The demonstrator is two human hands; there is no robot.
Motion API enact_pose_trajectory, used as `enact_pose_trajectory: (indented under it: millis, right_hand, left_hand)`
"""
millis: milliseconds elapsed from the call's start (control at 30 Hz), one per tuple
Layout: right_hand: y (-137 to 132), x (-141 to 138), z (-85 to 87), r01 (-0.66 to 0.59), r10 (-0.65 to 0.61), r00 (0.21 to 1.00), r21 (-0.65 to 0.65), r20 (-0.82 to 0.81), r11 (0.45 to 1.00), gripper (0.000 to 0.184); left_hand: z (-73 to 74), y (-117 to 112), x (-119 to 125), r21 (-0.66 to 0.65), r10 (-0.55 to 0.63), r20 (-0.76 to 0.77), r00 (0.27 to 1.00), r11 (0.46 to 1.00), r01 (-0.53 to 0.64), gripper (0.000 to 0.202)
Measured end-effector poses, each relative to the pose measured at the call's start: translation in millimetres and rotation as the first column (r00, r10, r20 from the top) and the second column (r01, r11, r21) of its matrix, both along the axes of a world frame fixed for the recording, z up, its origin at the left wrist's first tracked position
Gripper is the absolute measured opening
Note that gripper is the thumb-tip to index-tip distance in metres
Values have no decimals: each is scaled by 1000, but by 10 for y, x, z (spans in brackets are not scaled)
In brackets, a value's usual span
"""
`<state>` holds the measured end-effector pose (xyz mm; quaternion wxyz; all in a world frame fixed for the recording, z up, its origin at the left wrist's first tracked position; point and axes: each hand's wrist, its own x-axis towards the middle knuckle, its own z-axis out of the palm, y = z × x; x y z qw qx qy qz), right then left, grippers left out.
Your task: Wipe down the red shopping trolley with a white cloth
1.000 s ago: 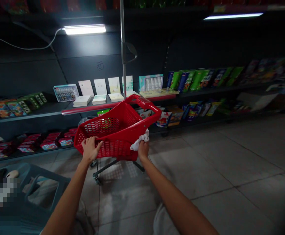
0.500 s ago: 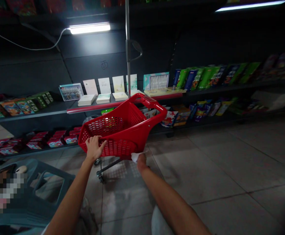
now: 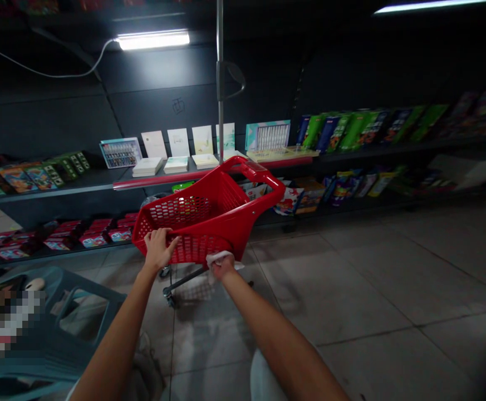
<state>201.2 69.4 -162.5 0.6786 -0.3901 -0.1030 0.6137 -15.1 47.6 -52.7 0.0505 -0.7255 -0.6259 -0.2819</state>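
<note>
The right hand (image 3: 222, 267) (holding a cloth (image 3: 220, 258)) slid left along the red cart (image 3: 209, 214).

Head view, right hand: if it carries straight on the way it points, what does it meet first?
The red plastic trolley basket, at its lower side. The right hand holds a white cloth that lies between them, apparently already at the basket, though depth is hard to judge from this view.

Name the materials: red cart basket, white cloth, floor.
The red cart basket looks like moulded plastic, glossy, with smooth rounded edges and mesh holes formed in one piece. The white cloth in the right hand seems soft fabric, since it bunches; weave too small to tell. The floor looks like satin ceramic tile, with visible grout lines.
</note>
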Motion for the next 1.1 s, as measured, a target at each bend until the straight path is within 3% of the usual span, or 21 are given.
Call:
enact_pose_trajectory:
  millis: [133, 333, 400, 467, 533, 633, 733, 800, 867, 933, 1100]
  right_hand:
    - [-23, -64, 201, -45, 34, 995, -107, -96, 993, 8]
    - [-178, 104, 748, -124, 122, 985, -9, -126, 992, 14]
    - [-219, 242, 947, -35, 37, 999, 69, -21, 997, 18]
    - [-249, 401, 1114, 125, -151, 978, 178, 144, 976, 25]
    - [-278, 566, 1248, 265, -365, 866, 305, 343, 915, 30]
    - [-336, 795, 1405, 372, -621, 545, 502, 563, 781, 36]
    - [-406, 965, 1516, 340, -733, 262, 651, 627, 679, 45]
    - [-429, 1047, 1546, 330, -760, 181, 689, 625, 645, 47]
    - [-408, 1122, 1526, 380, -772, 181, 681, 609, 626, 47]
    - [-332, 1198, 1455, 457, -779, 244, 640, 578, 618, 44]
    - [-47, 1350, 1212, 548, -724, 545, 474, 422, 689, 38]
  left_hand:
    - [13, 11, -58, 3, -15, 20, 1000, 1000, 15, 38]
    - [21, -6, -116, -18, -33, 76, 997, 999, 34, 36]
    - [29, -18, -135, -30, -29, 107, 994, 999, 32, 36]
    - [42, -32, -156, -44, -18, 137, 990, 999, 24, 36]
    - [56, -43, -180, -52, -5, 167, 986, 999, 14, 35]
    - [74, -47, -222, -66, 17, 215, 977, 998, -3, 33]
    - [86, -35, -283, -65, 54, 247, 968, 997, -39, 34]
    - [90, -21, -347, -52, 77, 258, 963, 996, -66, 36]
    - [87, -5, -433, -48, 91, 266, 960, 996, -81, 38]
    - [73, 13, -533, -46, 104, 276, 956, 994, -95, 38]
    - [47, 36, -684, 68, 149, 253, 956, 983, -172, 26]
